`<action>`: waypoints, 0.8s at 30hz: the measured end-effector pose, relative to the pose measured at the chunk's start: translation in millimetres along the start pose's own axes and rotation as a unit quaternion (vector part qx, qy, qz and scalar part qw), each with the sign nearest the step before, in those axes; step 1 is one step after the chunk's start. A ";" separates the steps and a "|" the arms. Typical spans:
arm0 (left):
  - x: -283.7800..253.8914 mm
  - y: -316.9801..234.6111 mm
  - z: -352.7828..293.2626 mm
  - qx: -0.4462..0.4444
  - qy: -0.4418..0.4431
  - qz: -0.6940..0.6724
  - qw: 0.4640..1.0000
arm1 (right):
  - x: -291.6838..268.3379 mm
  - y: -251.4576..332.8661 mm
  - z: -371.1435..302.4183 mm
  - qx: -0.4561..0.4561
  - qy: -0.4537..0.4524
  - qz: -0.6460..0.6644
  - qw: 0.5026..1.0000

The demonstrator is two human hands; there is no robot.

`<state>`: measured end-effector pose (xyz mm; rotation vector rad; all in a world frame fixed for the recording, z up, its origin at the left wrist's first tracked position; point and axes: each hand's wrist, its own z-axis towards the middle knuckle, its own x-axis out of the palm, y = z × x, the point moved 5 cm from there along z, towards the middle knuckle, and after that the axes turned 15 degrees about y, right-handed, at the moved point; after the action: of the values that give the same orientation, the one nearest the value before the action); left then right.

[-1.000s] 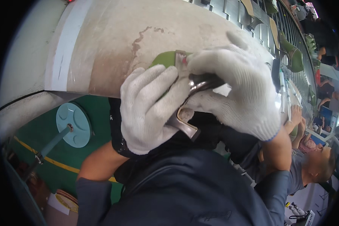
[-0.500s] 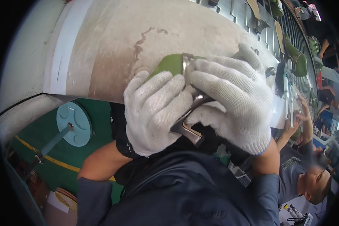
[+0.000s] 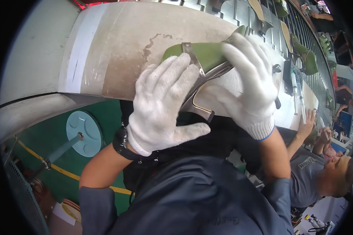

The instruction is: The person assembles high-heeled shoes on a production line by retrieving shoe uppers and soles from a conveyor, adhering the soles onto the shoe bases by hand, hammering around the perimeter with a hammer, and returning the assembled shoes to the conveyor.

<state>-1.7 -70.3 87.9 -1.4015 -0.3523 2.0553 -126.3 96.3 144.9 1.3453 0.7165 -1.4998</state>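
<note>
A green shoe last (image 3: 211,53) lies on its side on the worktable in front of me, with a dark metallic strap (image 3: 189,51) across it. Along its near side runs a dark, curved sole (image 3: 217,71), and a bent heel-like piece (image 3: 200,109) sticks out toward me. My left hand (image 3: 161,102), in a white knit glove, rests its fingertips on the strap end; its fingers are extended and the thumb points out to the right. Over the last's right end is my gloved right hand (image 3: 251,88), blurred, its fingers and thumb apart. Whether it touches the last I cannot tell.
Syringe-like applicators (image 3: 299,96) lie right of the work. Beyond the pale tabletop (image 3: 121,51) runs a slatted metal conveyor (image 3: 239,13) carrying another green last (image 3: 310,62). A co-worker (image 3: 306,176) sits at the right. A light-blue round disc on a post (image 3: 84,133) stands at the lower left.
Both hands have loosened from the last and spread their fingers. More of its green surface and strap now shows. My left thumb has swung out; my right hand has lifted away somewhat.
</note>
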 end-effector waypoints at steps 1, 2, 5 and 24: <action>-3.6 1.2 4.3 0.016 0.015 -0.040 0.999 | 1.5 -4.4 -14.9 0.000 -0.007 -0.002 1.000; -6.9 5.7 11.6 0.032 0.011 -0.050 0.998 | 1.0 -15.6 -29.6 0.075 -0.052 0.022 0.996; -9.9 20.5 41.2 -0.070 0.108 -0.167 0.977 | 3.3 -56.4 -79.6 0.246 -0.121 0.073 0.959; 11.4 -4.8 85.3 -0.105 0.180 -0.066 0.976 | 1.1 -42.8 -103.5 0.229 -0.031 0.276 0.933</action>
<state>-80.3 -49.2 116.2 -1.7901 -0.5025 1.6520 -124.4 203.9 114.0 1.6593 -0.0811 -1.2711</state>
